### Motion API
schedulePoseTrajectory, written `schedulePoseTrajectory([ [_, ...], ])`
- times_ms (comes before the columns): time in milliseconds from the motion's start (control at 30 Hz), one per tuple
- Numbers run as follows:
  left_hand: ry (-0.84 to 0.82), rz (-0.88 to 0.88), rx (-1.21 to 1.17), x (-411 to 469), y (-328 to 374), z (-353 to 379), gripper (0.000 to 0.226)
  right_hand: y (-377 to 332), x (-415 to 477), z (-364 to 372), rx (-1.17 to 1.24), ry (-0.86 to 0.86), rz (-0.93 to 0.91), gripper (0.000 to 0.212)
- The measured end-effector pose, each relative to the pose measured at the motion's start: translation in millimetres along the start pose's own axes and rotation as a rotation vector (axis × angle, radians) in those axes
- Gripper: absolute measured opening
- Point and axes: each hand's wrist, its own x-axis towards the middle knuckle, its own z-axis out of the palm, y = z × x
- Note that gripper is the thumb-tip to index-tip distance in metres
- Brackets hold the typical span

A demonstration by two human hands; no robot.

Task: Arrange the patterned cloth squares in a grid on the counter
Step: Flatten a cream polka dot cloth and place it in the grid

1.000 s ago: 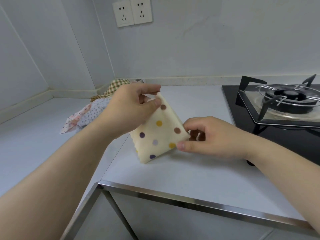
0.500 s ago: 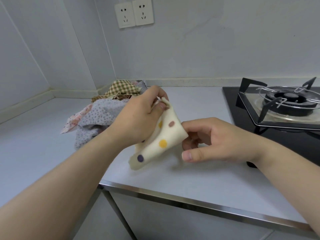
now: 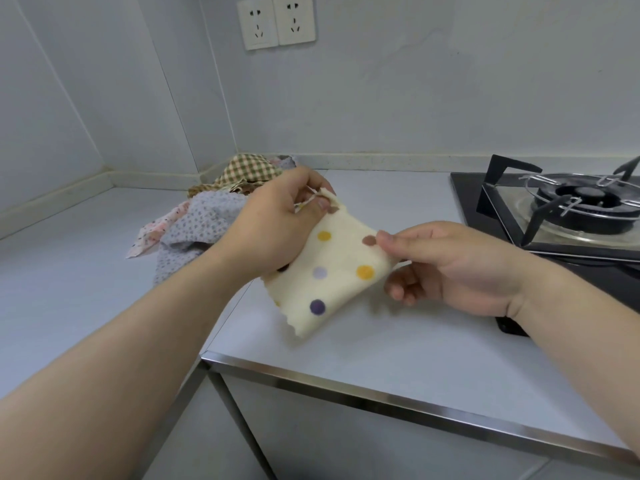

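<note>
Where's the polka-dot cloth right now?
Centre of the head view, the polka-dot cloth is held over the counter: left hand pinches its far corner, right hand its right corner, stove to its right.

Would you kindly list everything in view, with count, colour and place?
counter: one, pale grey, steel front edge
polka-dot cloth square: one, cream with coloured dots, held over the counter
cloth pile: several squares, checked and floral, counter's back left corner
gas hob: one, black, right side
wall sockets: two, white, wall above the pile
left hand: one, pinches the square's top corner
right hand: one, pinches its right corner
</note>
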Motion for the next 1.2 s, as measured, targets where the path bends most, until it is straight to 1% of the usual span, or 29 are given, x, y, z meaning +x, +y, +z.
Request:
schedulePoseTrajectory([
  [67,0.017,-0.028,0.006,0,0,1,0.019,1,3,1,0.043,0.074,0.017,0.033],
  [167,0.063,-0.073,0.004,2,-2,-1,0.016,1,5,2,0.038,0.121,0.01,0.03],
  [300,0.1,-0.13,-0.004,3,-7,3,0.004,7,11,4,-0.061,0.259,-0.015,0.014],
  [367,0.145,-0.138,-0.038,3,-9,6,0.012,10,14,5,-0.061,0.306,-0.032,0.011],
  [467,0.189,-0.128,-0.036,2,-8,10,0.018,10,15,5,-0.028,0.343,-0.035,0.014],
  [567,0.14,-0.129,-0.068,0,-3,12,0.012,9,14,3,-0.013,0.385,-0.033,0.023],
  [633,0.073,-0.114,-0.128,-2,2,11,0.006,8,15,2,-0.007,0.406,-0.031,0.023],
  [733,0.01,-0.064,-0.124,-4,6,10,0.037,10,17,2,0.005,0.428,-0.018,0.021],
  [800,-0.021,-0.058,-0.102,-6,9,11,0.045,12,18,2,0.019,0.434,-0.008,0.022],
  [867,-0.021,-0.074,-0.063,-6,11,11,0.045,13,19,2,0.027,0.438,0.002,0.026],
  [1000,0.058,-0.164,-0.054,-1,9,8,0.04,17,21,2,0.029,0.426,0.012,0.043],
  [1133,0.159,-0.321,-0.142,3,8,7,0.039,19,22,3,-0.077,0.368,0.015,0.051],
  [1200,0.229,-0.39,-0.239,5,6,7,0.04,20,22,5,-0.162,0.349,0.004,0.052],
])
